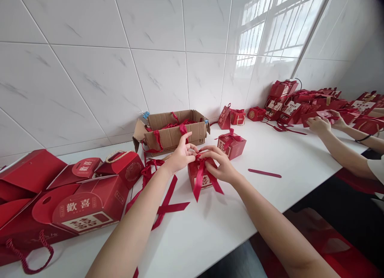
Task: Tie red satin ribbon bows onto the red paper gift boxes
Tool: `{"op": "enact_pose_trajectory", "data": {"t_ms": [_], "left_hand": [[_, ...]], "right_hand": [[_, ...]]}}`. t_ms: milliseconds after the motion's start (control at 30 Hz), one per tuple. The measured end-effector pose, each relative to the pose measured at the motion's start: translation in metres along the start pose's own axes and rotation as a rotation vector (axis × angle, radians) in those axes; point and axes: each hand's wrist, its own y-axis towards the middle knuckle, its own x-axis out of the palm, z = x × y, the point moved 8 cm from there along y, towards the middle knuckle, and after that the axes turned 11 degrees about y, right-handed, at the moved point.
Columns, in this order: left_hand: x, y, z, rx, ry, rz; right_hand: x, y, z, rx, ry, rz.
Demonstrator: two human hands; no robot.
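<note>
Table [282, 188] gives passage at right, cardboard box [171, 138] blocking behind

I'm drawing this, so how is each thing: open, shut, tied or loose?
Box between left hand and right hand: ribbon on top
That ribbon: tails loose
Box to its right: shut, bow tied
Cardboard box: open, ribbons over its edge
Blue clips: clipped to it
Narrow red strip: lying flat
Red rope handle: drooping

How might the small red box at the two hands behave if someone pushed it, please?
The small red box would probably keep its shape, since its sides look flat and crisp-edged. It seems more apt to slide than roll, being squarish on a smooth-looking table. The ribbon tails would likely flop, as they hang loosely over its front.
</note>
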Motion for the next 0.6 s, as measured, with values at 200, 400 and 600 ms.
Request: {"op": "enact_pose_trajectory", "data": {"t_ms": [200, 400, 600], "left_hand": [[0.002, 0.001, -0.002, -0.004, 0.014, -0.014], [-0.001, 0.001, 0.0, -0.016, 0.02, 0.014], [-0.003, 0.002, 0.0, -0.038, 0.057, 0.051]], "right_hand": [[-0.017, -0.002, 0.028, 0.286, -0.068, 0.068], [-0.014, 0.0, 0.028, 0.264, -0.102, 0.045], [-0.016, 0.0, 0.027, 0.246, -0.033, 0.118]]}}
